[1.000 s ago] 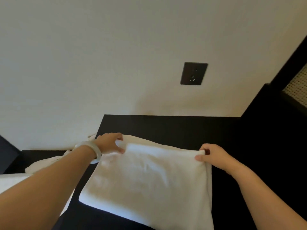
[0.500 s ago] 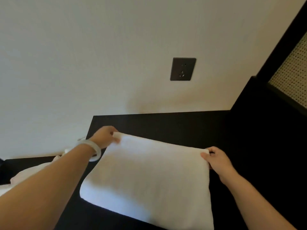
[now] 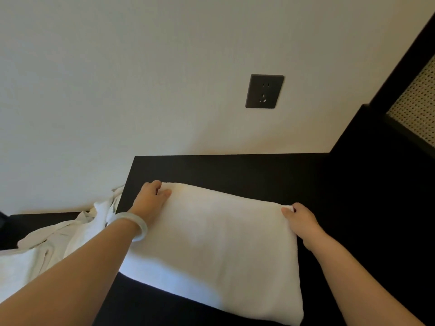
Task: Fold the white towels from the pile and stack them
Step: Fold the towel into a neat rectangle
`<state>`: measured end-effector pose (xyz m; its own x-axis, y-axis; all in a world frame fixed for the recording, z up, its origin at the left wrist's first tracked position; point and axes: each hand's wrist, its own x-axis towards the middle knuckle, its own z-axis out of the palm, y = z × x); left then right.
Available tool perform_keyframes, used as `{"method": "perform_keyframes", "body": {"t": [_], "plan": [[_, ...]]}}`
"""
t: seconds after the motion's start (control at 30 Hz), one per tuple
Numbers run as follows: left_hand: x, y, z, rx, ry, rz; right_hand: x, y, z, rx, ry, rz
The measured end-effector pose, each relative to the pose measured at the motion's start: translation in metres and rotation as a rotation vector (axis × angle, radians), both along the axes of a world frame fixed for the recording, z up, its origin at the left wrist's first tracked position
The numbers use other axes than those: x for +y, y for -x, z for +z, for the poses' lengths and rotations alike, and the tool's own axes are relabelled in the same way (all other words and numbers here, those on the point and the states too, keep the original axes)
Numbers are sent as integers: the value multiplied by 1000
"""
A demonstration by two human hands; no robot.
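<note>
So at this point my left hand (image 3: pixel 150 203) and right hand (image 3: pixel 300 222) each had a far corner of the white towel (image 3: pixel 216 243) pinched, thumbs on top. It was the same hold as a second earlier, but back then the top layer sat short of the one underneath, and now the far edges lined up. The towel lay flat across the middle of the dark table (image 3: pixel 235 170), short of its back edge. I'd call that fold done, so next came another fold or stacking. The rumpled pile (image 3: pixel 70 234) sat just past the table's left edge, so plenty was left to do.
</note>
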<state>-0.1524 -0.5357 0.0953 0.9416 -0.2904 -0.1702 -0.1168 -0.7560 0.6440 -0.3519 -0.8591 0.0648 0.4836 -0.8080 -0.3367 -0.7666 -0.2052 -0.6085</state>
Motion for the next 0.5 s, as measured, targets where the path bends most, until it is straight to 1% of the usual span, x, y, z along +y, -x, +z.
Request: {"method": "perform_keyframes", "body": {"t": [0.07, 0.17, 0.23, 0.27, 0.3, 0.33, 0.37, 0.4, 0.43, 0.47, 0.5], "plan": [[6, 3, 1, 56, -29, 15, -2, -7, 6, -59, -19, 15], [22, 12, 1, 170, -86, 115, -1, -24, 17, -141, -12, 87], [36, 22, -2, 192, -87, 178, 5, -37, 26, -144, 23, 144], [42, 26, -3, 155, -98, 196, 10, -44, 30, -109, 111, 189], [47, 30, -3, 82, -105, 211, 16, -50, 34, -70, 262, 244], [51, 34, -2, -16, -80, 221, 26, -57, 37, -69, 438, 314], [51, 37, 0, -106, -24, 218, 40, -63, 40, -143, 574, 407], [51, 40, 2, -164, 51, 205, 60, -68, 42, -235, 620, 546], [49, 41, 4, -173, 123, 198, 81, -71, 40, -275, 611, 724], [48, 41, 5, -151, 188, 205, 102, -73, 35, -230, 611, 904], [46, 39, 6, -104, 220, 225, 119, -73, 26, -131, 633, 1039]]}}
